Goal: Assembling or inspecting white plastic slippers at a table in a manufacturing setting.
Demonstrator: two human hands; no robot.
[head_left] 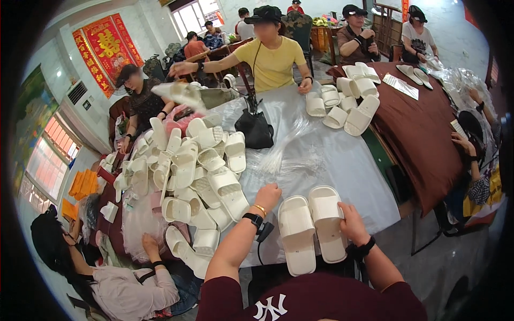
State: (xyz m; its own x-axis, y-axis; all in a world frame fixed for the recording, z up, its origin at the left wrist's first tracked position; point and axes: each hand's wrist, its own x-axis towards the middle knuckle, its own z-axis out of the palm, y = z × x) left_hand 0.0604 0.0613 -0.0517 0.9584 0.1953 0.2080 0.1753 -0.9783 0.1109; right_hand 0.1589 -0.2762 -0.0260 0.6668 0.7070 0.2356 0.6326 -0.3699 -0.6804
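Slippers (325, 222), 2 abreast, right hand (353, 223) touching right edge

Left hand (269, 196): fingers curled in a loose fist; left forearm (234, 246) extended behind it. Right hand (353, 222): apart from the left, nearer the torso; fingers angled forward-left, closure unclear. Right forearm (381, 267) trails rightward.

1. Looks like a makeshift workshop in a house-like room.
2. Has a big sheet-covered table (348, 182), piled with white slippers (186, 163) and clear plastic (140, 219), ringed by people (276, 59).
3. Seems homely from red wall hangings (108, 49), pale walls (63, 77) and a bright window (194, 20).
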